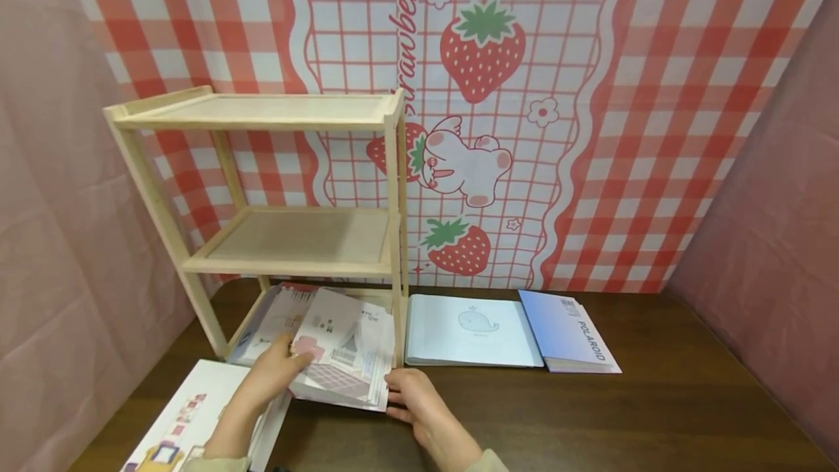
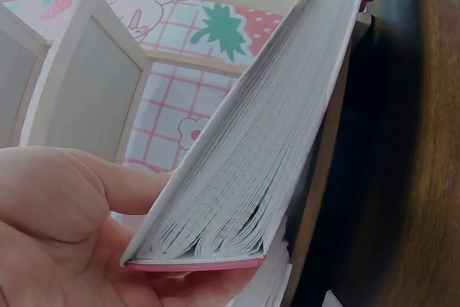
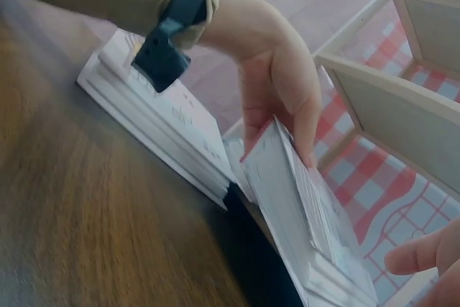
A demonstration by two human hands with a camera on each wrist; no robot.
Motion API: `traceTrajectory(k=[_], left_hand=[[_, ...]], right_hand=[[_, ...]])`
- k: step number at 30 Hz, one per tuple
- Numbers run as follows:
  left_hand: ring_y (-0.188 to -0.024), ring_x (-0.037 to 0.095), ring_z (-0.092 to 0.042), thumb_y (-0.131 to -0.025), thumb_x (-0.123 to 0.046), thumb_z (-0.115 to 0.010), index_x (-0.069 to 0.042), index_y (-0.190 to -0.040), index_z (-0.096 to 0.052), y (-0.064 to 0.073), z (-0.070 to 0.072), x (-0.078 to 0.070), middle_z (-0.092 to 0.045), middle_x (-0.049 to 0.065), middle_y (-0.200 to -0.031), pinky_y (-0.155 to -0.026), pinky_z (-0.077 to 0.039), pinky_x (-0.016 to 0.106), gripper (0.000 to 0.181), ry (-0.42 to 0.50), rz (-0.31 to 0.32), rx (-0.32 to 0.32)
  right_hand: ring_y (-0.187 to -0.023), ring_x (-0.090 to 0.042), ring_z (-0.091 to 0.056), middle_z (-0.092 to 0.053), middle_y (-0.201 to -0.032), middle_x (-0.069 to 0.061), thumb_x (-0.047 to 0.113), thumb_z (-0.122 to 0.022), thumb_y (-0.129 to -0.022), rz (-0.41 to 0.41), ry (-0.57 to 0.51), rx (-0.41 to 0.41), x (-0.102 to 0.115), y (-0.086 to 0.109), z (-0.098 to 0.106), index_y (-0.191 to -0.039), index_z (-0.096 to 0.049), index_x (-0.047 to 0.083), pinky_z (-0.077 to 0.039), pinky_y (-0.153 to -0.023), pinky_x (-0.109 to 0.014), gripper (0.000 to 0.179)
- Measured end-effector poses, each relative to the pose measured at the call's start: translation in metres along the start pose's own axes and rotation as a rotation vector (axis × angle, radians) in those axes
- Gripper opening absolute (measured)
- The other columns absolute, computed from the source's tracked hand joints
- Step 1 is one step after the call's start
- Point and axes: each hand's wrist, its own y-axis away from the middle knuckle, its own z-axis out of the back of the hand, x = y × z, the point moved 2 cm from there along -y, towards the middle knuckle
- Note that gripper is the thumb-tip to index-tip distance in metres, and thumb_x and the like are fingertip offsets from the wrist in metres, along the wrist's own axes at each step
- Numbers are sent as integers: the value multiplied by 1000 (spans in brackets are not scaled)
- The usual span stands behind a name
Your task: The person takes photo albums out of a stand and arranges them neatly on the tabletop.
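A thick photo album (image 1: pixel 341 352) with a barcode, pink shapes and a pink grid on its pale cover lies tilted at the front of the shelf's lowest level. My left hand (image 1: pixel 269 370) grips its left side, thumb on the cover and fingers beneath, as the left wrist view (image 2: pixel 136 185) of that hand shows. In that view the album's white page edges (image 2: pixel 237 134) fan out above a pink spine. At the right edge, my right hand (image 1: pixel 422 406) holds the album's near corner, fingertips on both faces. More albums (image 1: pixel 275 319) lie under and behind it on the shelf.
A three-level wooden shelf (image 1: pixel 295 268) stands on the dark wooden table (image 1: pixel 524 414). Right of it lie a pale blue whale album (image 1: pixel 452 330) and a blue-purple POLAROID album (image 1: pixel 564 333). A stack of white albums (image 1: pixel 190 392) sits at the front left, under my left forearm.
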Motion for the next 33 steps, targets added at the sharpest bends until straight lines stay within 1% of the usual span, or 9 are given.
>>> traceTrajectory(k=[4,7,11,15,18,22,24,28,33], left_hand=[[-91,36,-48,-81,-9,-51,14,-104,-41,3,2,-3,-49,28,-100,-74,-42,45,34,-12,-9,33],[-92,39,-48,-79,-9,-53,16,-103,-41,5,4,-6,-49,30,-101,-74,-41,47,36,-24,-11,53],[-84,30,-49,-76,-11,-58,14,-98,-45,6,8,-6,-51,23,-94,-67,-43,41,36,-43,14,73],[-85,28,-49,-73,-12,-61,13,-101,-46,8,13,-4,-52,20,-96,-68,-43,40,40,-43,28,103],[-78,21,-48,-72,-13,-62,10,-96,-49,9,15,-4,-53,12,-88,-64,-42,34,35,-45,27,110],[-66,18,-39,-76,-15,-59,6,-86,-47,8,13,-2,-43,7,-73,-54,-34,28,26,-13,56,101],[-70,20,-43,-78,-16,-56,8,-90,-47,6,11,0,-46,11,-77,-57,-38,30,29,15,58,97],[-90,30,-48,-79,-16,-55,15,-106,-43,1,5,3,-50,23,-100,-74,-42,41,42,51,39,86],[-92,29,-50,-78,-12,-53,13,-111,-42,-1,1,1,-52,22,-104,-79,-40,43,43,77,30,67]], right_hand=[[-74,-18,-53,-53,-86,-11,15,-49,-75,-10,-9,4,15,15,1,-92,-51,-3,-47,-65,-31,25],[-75,-19,-53,-52,-87,-12,15,-48,-76,-13,-12,18,24,24,1,-94,-50,-6,-47,-66,-31,27],[-77,-19,-51,-50,-87,-12,14,-48,-77,-22,-31,32,27,27,1,-94,-49,-5,-47,-68,-31,26],[-77,-19,-51,-51,-88,-13,13,-47,-77,-36,-43,41,27,27,0,-95,-49,-5,-46,-68,-32,25],[-77,-19,-52,-52,-86,-12,12,-45,-77,-35,-35,44,27,28,0,-94,-49,-5,-46,-68,-32,24],[-75,-17,-53,-55,-82,-10,10,-43,-76,-21,-18,42,25,27,0,-90,-51,-3,-46,-67,-32,21],[-75,-17,-53,-56,-82,-9,10,-44,-75,-20,-13,38,23,25,0,-90,-52,-3,-46,-66,-32,21],[-73,-17,-53,-55,-82,-9,11,-47,-74,-21,-31,26,16,18,2,-89,-52,-2,-47,-64,-30,20],[-73,-16,-52,-56,-79,-6,10,-47,-75,-6,-40,19,20,22,1,-89,-51,-3,-47,-65,-30,19]])
